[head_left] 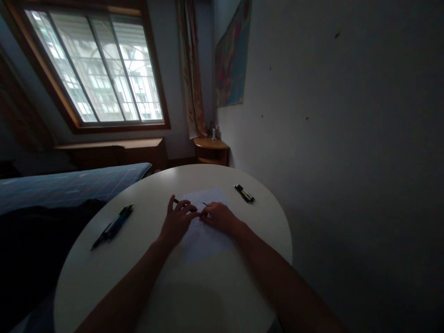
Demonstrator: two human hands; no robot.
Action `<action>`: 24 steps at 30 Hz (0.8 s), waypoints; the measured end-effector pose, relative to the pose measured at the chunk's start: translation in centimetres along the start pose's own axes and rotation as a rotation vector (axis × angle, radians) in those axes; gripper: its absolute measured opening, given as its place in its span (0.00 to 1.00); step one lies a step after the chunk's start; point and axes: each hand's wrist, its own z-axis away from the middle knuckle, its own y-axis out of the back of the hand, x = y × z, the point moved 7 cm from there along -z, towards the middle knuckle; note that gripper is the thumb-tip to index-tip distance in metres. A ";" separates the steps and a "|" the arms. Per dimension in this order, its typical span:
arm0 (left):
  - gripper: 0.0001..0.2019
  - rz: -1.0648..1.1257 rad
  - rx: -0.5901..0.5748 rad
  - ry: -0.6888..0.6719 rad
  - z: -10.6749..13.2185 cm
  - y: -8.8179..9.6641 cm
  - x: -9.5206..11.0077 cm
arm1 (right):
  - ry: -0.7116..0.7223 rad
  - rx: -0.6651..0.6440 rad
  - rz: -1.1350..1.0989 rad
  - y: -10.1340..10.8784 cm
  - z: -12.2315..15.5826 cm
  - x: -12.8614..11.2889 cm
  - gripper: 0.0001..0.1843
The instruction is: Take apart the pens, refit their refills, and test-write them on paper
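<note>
My left hand [176, 221] and right hand [219, 216] meet over the paper sheet [204, 231] on the round table [104, 273], both pinching a thin dark pen [189, 207] between the fingertips, held crosswise just above the page.

Pens [113, 226] left, pens [244, 193] right; tabletop [145, 194] between open.

Under both hands lies a thin white paper sheet [208, 231], matt and smooth. The round table [104, 268] below it looks smooth and a bit shiny. The pens [113, 226] left of the left hand [176, 222] seem like shiny plastic
</note>
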 end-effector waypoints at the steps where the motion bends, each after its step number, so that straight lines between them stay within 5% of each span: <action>1: 0.18 0.002 0.001 -0.007 0.0 0.0 0.0 | 0.004 0.000 -0.002 0.0 0.0 0.0 0.10; 24: 0.14 -0.031 -0.016 0.000 0.0 -0.4 -0.2 | -0.008 -0.016 -0.024 0.0 0.1 -0.2 0.11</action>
